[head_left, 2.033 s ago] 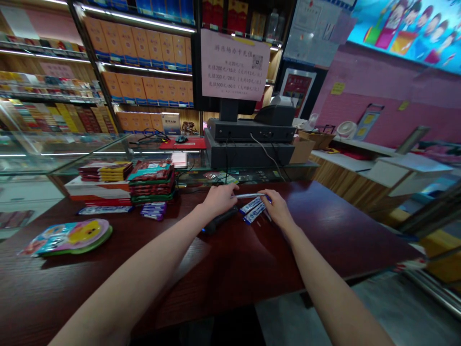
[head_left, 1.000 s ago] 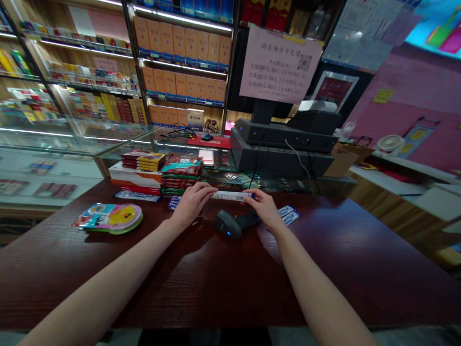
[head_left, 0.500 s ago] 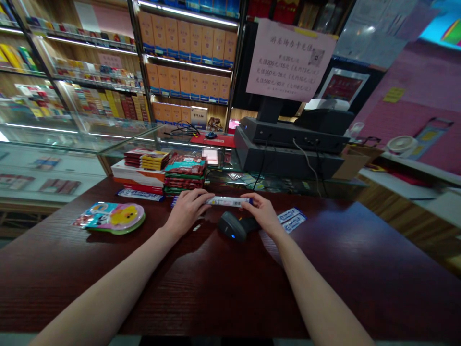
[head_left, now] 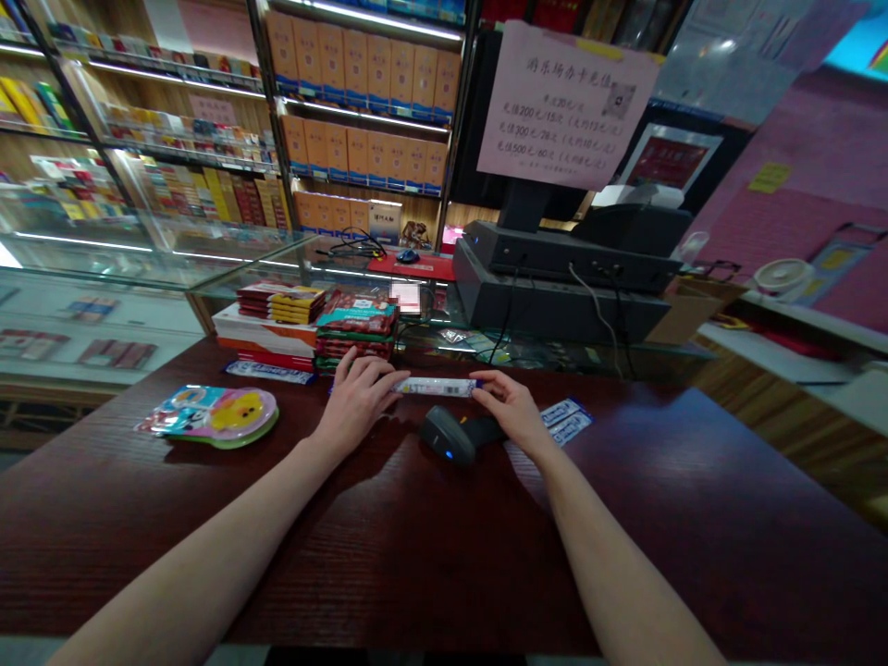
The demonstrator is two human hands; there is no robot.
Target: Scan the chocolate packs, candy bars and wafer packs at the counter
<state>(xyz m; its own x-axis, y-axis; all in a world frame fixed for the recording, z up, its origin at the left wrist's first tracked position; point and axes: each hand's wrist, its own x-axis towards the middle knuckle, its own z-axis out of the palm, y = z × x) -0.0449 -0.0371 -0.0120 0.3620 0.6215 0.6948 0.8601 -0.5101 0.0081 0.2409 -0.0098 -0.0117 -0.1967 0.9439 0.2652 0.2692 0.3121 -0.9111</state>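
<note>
A slim white-and-blue candy packet [head_left: 438,388] spans the gap between my hands, a printed barcode on its side. My left hand [head_left: 357,398] pinches its left end, and my right hand [head_left: 510,409] pinches the right end between thumb and fingers. Just below the packet lies a black barcode scanner [head_left: 450,437] with a blue light showing; its handle runs toward my right hand. Beside that hand, two similar blue-and-white packets [head_left: 567,421] lie on the dark wooden table [head_left: 388,564].
At left lies a colourful blister-packed toy [head_left: 222,414]. Stacked boxes [head_left: 267,331] and red snack bags [head_left: 357,319] stand behind my left hand, with another packet [head_left: 269,372] in front. The dark cash-register unit [head_left: 555,277] stands at the back, a paper sign [head_left: 565,106] above it.
The view has shifted slightly. The packet stays between both hands near the same spot, its barcode showing a little more fully. The fingers of my left hand are a bit more raised.
</note>
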